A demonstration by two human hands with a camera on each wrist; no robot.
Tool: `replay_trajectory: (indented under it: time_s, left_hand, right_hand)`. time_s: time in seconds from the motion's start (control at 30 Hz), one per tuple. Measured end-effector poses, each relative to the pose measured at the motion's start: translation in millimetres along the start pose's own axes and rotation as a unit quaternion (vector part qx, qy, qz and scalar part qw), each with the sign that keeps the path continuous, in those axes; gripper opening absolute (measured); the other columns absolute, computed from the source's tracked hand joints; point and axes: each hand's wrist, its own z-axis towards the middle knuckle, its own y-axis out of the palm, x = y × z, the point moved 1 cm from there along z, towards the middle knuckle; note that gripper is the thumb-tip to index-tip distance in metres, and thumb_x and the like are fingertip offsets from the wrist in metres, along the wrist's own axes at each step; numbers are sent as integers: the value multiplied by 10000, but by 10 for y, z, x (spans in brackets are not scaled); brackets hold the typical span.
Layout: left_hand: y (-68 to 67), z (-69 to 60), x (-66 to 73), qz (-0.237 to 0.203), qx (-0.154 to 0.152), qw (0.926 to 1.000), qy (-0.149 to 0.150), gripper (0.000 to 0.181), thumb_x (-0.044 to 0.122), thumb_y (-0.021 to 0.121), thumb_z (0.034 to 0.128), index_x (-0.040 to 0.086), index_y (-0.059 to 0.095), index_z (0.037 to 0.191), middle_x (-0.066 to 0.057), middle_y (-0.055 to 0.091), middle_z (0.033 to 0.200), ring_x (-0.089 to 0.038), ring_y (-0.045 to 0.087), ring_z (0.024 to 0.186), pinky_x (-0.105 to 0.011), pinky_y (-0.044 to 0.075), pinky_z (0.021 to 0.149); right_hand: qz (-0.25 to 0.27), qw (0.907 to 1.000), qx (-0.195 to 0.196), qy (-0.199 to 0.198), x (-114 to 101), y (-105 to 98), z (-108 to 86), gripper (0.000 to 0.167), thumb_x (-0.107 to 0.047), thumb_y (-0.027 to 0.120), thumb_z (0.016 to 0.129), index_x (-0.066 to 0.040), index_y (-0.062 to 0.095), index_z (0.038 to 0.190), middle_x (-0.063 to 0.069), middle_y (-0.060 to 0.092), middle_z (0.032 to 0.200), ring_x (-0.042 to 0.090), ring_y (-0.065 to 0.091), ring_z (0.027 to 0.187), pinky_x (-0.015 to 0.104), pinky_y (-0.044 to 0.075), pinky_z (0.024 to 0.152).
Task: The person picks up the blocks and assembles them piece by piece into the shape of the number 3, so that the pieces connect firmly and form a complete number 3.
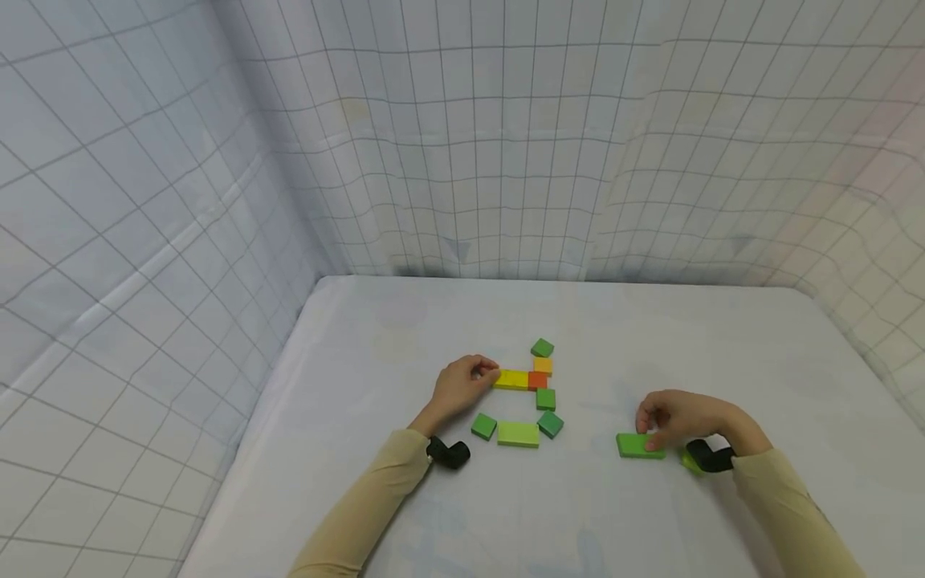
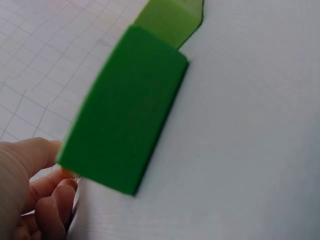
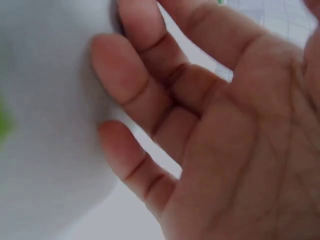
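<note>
My left hand (image 1: 462,384) pinches the left end of a long yellow block (image 1: 512,380), whose right end meets an orange-red block (image 1: 538,380). In the left wrist view a green block (image 2: 127,110) covers part of the scene beyond the fingertips. Over to the right, my right hand (image 1: 690,417) grips a green rectangular block (image 1: 636,445), thumb on its near right side and index finger behind. The right wrist view shows the palm and the other fingers (image 3: 120,67) loosely bent against the white surface; the grip itself falls mostly outside that view.
Around the yellow block lie a light orange block (image 1: 543,366), small green blocks (image 1: 542,348) and a lime rectangular block (image 1: 518,434), roughly in a ring. Another lime block (image 1: 691,461) shows partly beneath the right wrist. A white table (image 1: 405,321) backs onto a gridded curtain (image 1: 462,160).
</note>
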Motion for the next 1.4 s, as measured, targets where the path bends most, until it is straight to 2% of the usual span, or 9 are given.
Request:
replay_trajectory:
  time_s: [0.07,0.2,0.4,0.63,0.8,1.0,1.17,1.27,1.4]
  left_hand:
    - [-1,5,8,21,1,10000,12,246,340,608,929,139,703,1035,57,595,854,-86,487,679,-261,389,633]
    - [-3,15,27,46,-32,10000,20,246,333,615,925,132,703,1035,52,596,854,-89,485,670,-259,386,628]
    - [20,27,33,97,-92,9999,19,222,315,628,916,136,706,1022,62,591,839,-82,476,649,-253,381,616]
    - [20,27,32,164,-97,9998,56,219,314,624,917,138,707,1017,65,591,838,-79,477,657,-256,383,621]
    - [1,15,19,186,-54,9998,57,219,313,624,915,135,707,1012,67,586,830,-83,470,649,-258,376,618]
    - [-10,-5,40,160,-59,9999,23,219,305,627,915,123,708,1007,59,580,822,-91,470,644,-262,375,616]
    - [-18,-8,41,88,-72,9999,-5,217,305,627,914,124,707,1004,60,583,827,-87,468,641,-259,375,615]
    - [-18,-5,40,57,-90,9999,7,215,301,628,913,125,707,1006,60,586,827,-85,468,636,-258,374,611]
    - [-25,2,39,95,-93,9999,9,204,295,633,911,130,709,1004,66,586,820,-83,471,633,-253,375,610]
  right_hand:
    - [102,9991,72,407,4,-66,71,177,-196,755,810,-89,630,873,-8,526,768,118,460,685,264,385,617]
    - [109,9947,402,935,51,-222,238,174,-198,749,817,-68,647,870,0,525,728,142,451,678,287,371,616]
    - [-51,9874,743,1393,116,-443,494,209,-233,738,828,-53,663,906,2,556,770,162,455,731,326,375,672]
    - [258,9747,1160,1893,168,-623,748,233,-283,724,846,-63,664,890,-33,504,691,135,418,625,291,341,587]
    - [283,9628,1588,2167,144,-686,976,271,-316,736,830,-63,663,896,-43,446,651,123,387,599,284,321,574]
    - [222,9476,2289,2218,83,-659,1320,333,-331,737,827,-37,676,970,7,552,790,172,468,718,299,375,648]
    - [82,9412,2595,2161,-54,-607,1621,335,-329,719,845,-30,684,991,70,597,887,217,521,786,311,407,695]
    - [78,9430,2587,2091,-120,-582,1777,328,-327,709,856,-37,685,1007,79,605,932,210,530,792,303,424,696]
    - [139,9507,2429,1921,-196,-544,1952,329,-333,700,866,-51,681,1035,67,621,945,194,541,807,298,446,714]
